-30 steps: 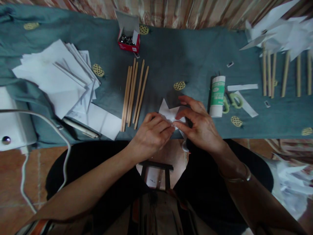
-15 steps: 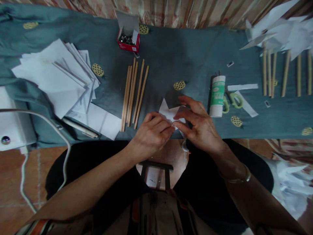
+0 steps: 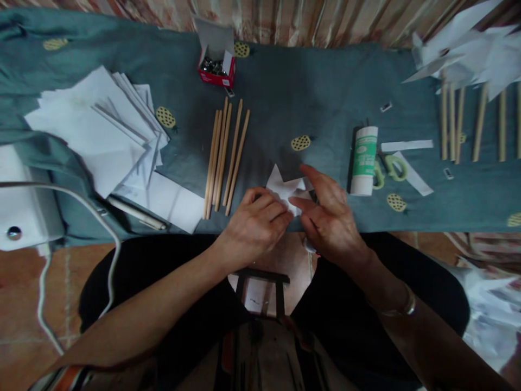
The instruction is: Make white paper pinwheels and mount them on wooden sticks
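A small white paper pinwheel [image 3: 286, 188] with pointed, folded blades lies at the table's front edge. My left hand [image 3: 260, 220] is closed on its near left part, fingers curled and pressed together. Over its right side is my right hand [image 3: 331, 217], index finger and thumb spread apart, one fingertip touching the paper near the middle. Part of the paper is hidden beneath both hands. Left of them lie several wooden sticks [image 3: 223, 157], side by side.
A red box of metal pins [image 3: 217, 77] stands open at the back. White paper sheets [image 3: 93, 125] are piled left. To the right are a glue bottle [image 3: 364, 163], green-handled scissors [image 3: 394, 167], paper strips [image 3: 407, 145] and finished pinwheels [image 3: 464, 54] on sticks. A white cable [image 3: 116, 255] hangs at left.
My right hand's fingers have opened wider and its thumb has drawn back from the paper. My left hand keeps its hold. The whole view has shifted slightly.
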Available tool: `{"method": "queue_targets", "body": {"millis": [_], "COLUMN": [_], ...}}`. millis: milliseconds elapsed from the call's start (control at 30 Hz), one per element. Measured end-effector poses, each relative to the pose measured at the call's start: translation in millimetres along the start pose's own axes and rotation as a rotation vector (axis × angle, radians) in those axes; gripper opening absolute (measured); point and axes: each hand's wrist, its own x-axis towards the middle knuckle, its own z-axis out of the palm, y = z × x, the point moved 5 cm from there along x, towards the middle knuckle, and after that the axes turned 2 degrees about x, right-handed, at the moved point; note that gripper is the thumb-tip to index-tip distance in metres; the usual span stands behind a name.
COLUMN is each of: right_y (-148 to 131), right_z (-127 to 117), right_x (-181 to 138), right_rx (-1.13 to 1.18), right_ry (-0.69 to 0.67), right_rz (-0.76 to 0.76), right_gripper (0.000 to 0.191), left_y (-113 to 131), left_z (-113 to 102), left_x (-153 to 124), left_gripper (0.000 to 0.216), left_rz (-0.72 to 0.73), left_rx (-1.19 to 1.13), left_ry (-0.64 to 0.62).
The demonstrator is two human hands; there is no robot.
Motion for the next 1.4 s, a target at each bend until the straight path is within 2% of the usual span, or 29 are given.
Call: {"method": "queue_targets", "body": {"millis": [133,267,500,933,1400], "right_y": [-5.4,-6.7,8.2,11.6,15.5], "right_z": [7.0,9.0,-10.9,-22.7,-9.1], "right_x": [-4.2,-6.9,-7.6,-3.9,-2.9], "right_rx": [-0.008,-0.007,0.09,0.101,0.17], "right_ry": [0.056,0.057,0.101,0.1,0.078], "right_rz": [-0.022,-0.043,-0.005,0.059,0.143], "right_gripper": [0.032,0.035,0.035,0.021,0.011], "left_y": [-0.4,-0.6,-0.8,-0.4,1.6], "left_z": [0.6,0.7,-1.8,-5.3,-3.7], "left_x": [-0.4,-0.4,-0.2,0.0,-1.8], "left_gripper": [0.017,0.017,0.014,0.015,0.014], "left_rz": [-0.001,0.011,0.013,0.009,0.005], "left_rx": [0.003,0.013,-0.004,-0.06,-0.081], "left_ry": [-0.004,0.014,0.031,0.05,0.039]}}
